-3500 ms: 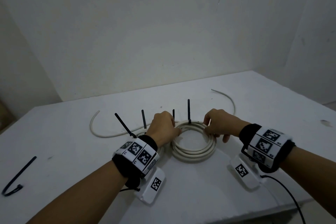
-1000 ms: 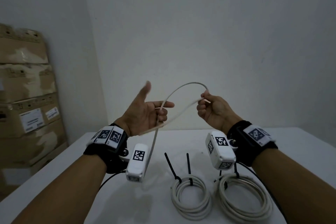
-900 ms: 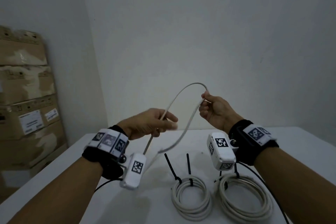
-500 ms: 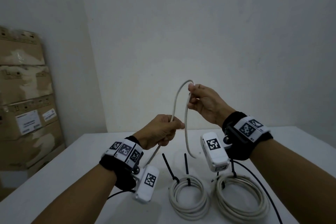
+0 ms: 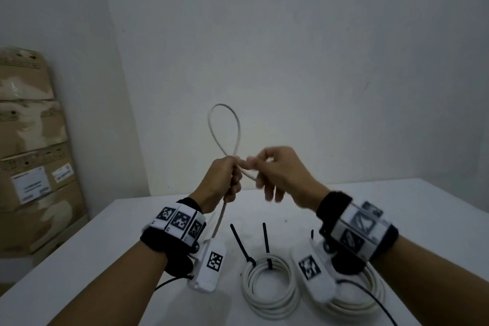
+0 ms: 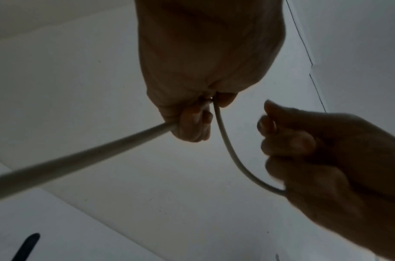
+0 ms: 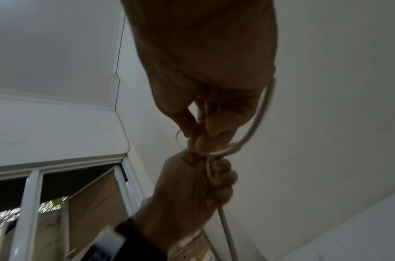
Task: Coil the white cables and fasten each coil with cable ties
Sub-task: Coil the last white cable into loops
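Observation:
Above the table, my left hand [image 5: 225, 180] grips a white cable [image 5: 211, 124] in its fist. The cable rises from the fist as a narrow upright loop, and its long tail [image 5: 219, 219] hangs down toward the table. My right hand [image 5: 255, 165] is pressed against the left, fingers curled, holding the short strand [image 6: 227, 151] that runs out of the left fist [image 6: 192, 120]. In the right wrist view the cable [image 7: 262, 106] curves past my right fingers [image 7: 205, 127] into the left hand [image 7: 192, 185]. Two tied coils lie below: one [image 5: 268, 296] with black ties [image 5: 266, 241] sticking up, the other [image 5: 370, 299] partly hidden by my right wrist.
The white table [image 5: 436, 206] stands in a corner of white walls. Stacked cardboard boxes [image 5: 31, 167] stand at the left beside it. A loose black tie [image 6: 26, 247] lies on the table in the left wrist view. Wrist camera leads trail over the table's near edge.
My right hand has come down from above and met the left, closing the cable into a narrow upright loop. The left hand has risen a little, keeping its grip.

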Available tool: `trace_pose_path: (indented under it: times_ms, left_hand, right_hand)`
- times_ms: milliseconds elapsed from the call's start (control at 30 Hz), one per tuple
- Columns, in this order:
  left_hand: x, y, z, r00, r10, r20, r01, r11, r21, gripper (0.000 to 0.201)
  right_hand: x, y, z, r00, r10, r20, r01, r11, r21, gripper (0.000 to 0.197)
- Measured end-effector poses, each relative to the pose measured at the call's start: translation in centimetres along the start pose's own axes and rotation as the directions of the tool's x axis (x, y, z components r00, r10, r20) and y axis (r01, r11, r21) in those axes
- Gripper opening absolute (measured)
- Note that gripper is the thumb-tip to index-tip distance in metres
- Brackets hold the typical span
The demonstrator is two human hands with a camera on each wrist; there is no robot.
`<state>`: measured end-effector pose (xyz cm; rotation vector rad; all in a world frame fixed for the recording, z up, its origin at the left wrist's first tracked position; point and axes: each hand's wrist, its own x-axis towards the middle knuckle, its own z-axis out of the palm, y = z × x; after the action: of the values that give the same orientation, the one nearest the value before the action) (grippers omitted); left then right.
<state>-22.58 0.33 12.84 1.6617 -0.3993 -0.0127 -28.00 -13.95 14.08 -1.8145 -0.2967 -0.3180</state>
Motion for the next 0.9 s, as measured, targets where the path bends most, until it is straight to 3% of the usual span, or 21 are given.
trace_pose_path:
  times_ms: [67,167,300,400,500,600,700,800,900]
  left_hand:
    - [0.2,-0.2,-0.3,0.999,0.028,-0.018,-0.028,1.0,0.002,0.035]
    - [0.0,-0.6,0.1,1.0,0.008,0.0,-0.008,1.0,-0.022,0.039]
    - [-0.3,-0.8,0.9,0.995,-0.073,0.073,0.077,0.995,-0.059,0.033]
    - [-0.3,-0.3,1.0,0.988,-0.137,0.073,0.144,0.985,-0.095,0.045]
    - [0.0,0.4,0.7,0.99,-0.143,0.016,0.143,0.98,-0.138,0.058]
    - [0.2,0.5,0.5,0.99,-0.139,0.012,0.139,0.977,-0.163,0.057]
    - [0.1,0.3,0.4,0.981,-0.177,0.075,0.186,0.973,-0.139,0.047]
    - [-0.2,0.1,0.3,0.961,-0.193,0.196,0.208,0.977,-0.058,0.04]
    - [-0.5,0.3,0.6,0.934,-0.207,0.291,0.223,0.975,-0.021,0.045]
  right_hand:
    - [-1.6,1.1,1.0,0.997,0.08,0.022,-0.078,0.995,-0.064,0.035]
    - [-1.6,2.6,1.7,0.98,0.129,-0.15,-0.13,0.991,0.001,0.036]
    - [0.7,3.3,1.3,0.91,0.144,-0.389,-0.039,0.963,0.266,0.014]
    - [1.5,3.2,0.5,0.894,0.161,-0.418,-0.003,0.935,0.355,0.025]
    - [1.4,3.3,-0.2,0.89,0.009,-0.457,0.035,0.995,0.089,0.027]
    - [1.1,3.3,-0.5,0.933,-0.119,-0.339,0.07,0.986,-0.152,0.017]
    - [1.3,3.4,-1.0,0.945,-0.157,-0.289,0.073,0.957,-0.282,0.033]
    - [1.5,3.3,-1.5,0.956,-0.16,-0.246,0.074,0.943,-0.325,0.035]
    - [1.8,3.1,-1.8,0.96,-0.142,-0.24,0.088,0.971,-0.224,0.028]
